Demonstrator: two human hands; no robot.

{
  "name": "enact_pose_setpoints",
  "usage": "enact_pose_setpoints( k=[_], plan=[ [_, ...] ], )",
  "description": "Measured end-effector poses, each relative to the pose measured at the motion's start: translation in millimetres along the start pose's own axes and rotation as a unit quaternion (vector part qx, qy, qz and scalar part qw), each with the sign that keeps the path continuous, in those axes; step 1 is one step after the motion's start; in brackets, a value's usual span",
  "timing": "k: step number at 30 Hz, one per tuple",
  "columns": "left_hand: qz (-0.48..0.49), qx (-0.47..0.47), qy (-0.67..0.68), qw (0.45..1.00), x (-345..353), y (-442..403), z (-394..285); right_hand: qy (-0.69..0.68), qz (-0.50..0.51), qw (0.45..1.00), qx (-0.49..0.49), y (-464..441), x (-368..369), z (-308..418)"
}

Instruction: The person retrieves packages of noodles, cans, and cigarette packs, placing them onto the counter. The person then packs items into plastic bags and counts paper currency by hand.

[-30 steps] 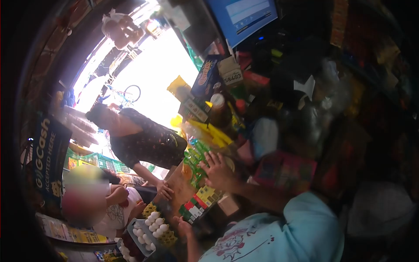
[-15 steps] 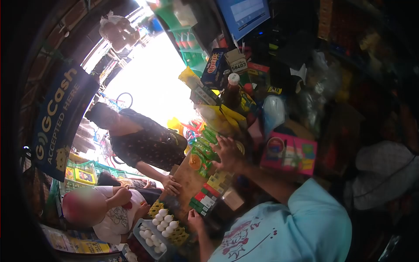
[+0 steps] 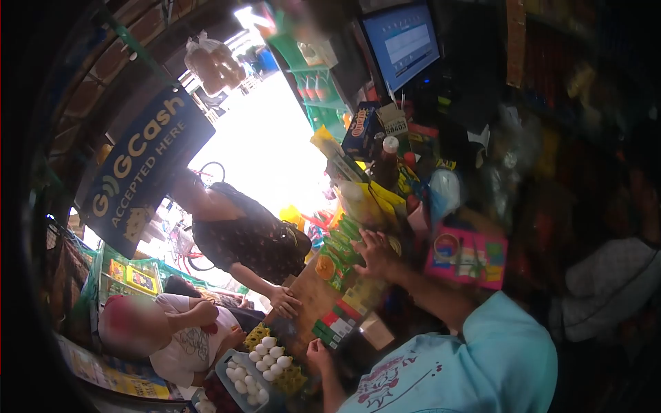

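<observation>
My right hand (image 3: 375, 253) rests over a row of shiny green packets (image 3: 337, 255) on the counter, its fingers spread. Whether it presses on them or only hovers is hard to tell. Lower down, my left hand (image 3: 319, 354) has its fingers curled beside a row of small green, red and white boxes (image 3: 332, 329); anything inside that hand is hidden. Yellowish small boxes (image 3: 363, 294) continue the row toward my right hand. A plain tan box (image 3: 376, 332) sits on my side of them.
Across the wooden counter (image 3: 303, 306), a person in dark clothes rests a hand (image 3: 284, 301) on it. Another person in a white shirt (image 3: 200, 344) stands by a tray of eggs (image 3: 246, 378). A capped bottle (image 3: 389, 158), pink board (image 3: 468, 258) and monitor (image 3: 401, 41) are to my right.
The whole view has shifted, so the scene sits farther right in the picture. My right hand stays by the green packets, my left by the small boxes. The other person's hand remains on the counter.
</observation>
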State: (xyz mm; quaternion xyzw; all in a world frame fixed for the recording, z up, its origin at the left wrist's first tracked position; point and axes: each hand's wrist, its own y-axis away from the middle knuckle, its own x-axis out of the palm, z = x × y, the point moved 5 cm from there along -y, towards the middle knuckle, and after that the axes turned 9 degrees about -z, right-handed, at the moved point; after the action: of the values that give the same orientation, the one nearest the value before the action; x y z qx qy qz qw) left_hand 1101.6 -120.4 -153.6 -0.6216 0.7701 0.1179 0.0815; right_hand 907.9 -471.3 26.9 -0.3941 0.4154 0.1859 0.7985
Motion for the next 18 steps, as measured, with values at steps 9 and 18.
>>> enact_pose_setpoints(
  k=[9,18],
  plan=[
    [0.002,0.089,-0.065,0.994,-2.4,-5.4,1.0,0.012,-0.007,1.000,0.015,4.4,7.0,-6.4],
    [-0.172,-0.014,0.062,0.983,-41.5,75.6,-36.9,-0.047,0.001,0.997,-0.055,-10.8,6.5,1.2]
  ],
)
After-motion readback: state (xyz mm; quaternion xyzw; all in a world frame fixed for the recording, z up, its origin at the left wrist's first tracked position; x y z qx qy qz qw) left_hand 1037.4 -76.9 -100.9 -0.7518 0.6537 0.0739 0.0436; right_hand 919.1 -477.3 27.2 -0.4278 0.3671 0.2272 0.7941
